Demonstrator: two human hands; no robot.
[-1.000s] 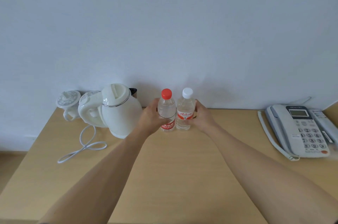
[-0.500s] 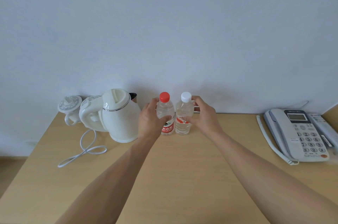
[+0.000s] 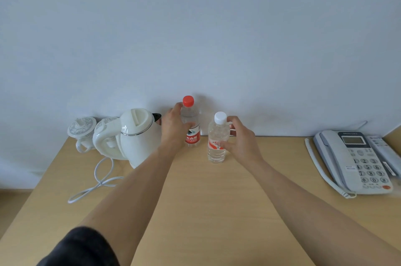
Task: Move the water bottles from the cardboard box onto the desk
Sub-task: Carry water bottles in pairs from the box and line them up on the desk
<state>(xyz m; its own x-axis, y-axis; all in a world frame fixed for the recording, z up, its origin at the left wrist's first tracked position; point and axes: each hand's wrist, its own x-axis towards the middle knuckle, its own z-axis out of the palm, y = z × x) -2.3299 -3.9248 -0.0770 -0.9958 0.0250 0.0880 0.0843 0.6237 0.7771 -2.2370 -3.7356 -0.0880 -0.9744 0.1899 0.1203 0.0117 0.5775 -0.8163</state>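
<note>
Two bottles upright on the desk, so the task looks near its end, at least for this pair. No cardboard box in view; whether more bottles wait in it cannot be told.

Clear plastic water bottle with a red cap and red label (image 3: 191, 123) at the back of the desk, close to the wall, just beside the kettle's spout. Wrapped by the left hand (image 3: 173, 130), thumb across the label front, fingers curled behind. Clear ribbed plastic water bottle with a white cap and red-and-white label (image 3: 217, 138) nearer the front, a small gap apart from the first. Held by the right hand (image 3: 242, 142), thumb low on the label, fingers curled round the shoulder. Probably left to do: letting go of both.

Smooth, thin, transparent walls on both bottles, horizontal ridges low on the white-capped one, glossy printed labels.

Pale wood-grain laminate desk (image 3: 206, 211), matte and flat. Glossy white plastic electric kettle (image 3: 135, 135) with a metal band, and its looped white cord (image 3: 97, 185). White patterned lidded ceramic cup (image 3: 82, 130) far left. Grey plastic corded desk telephone (image 3: 355, 159) at right.
</note>
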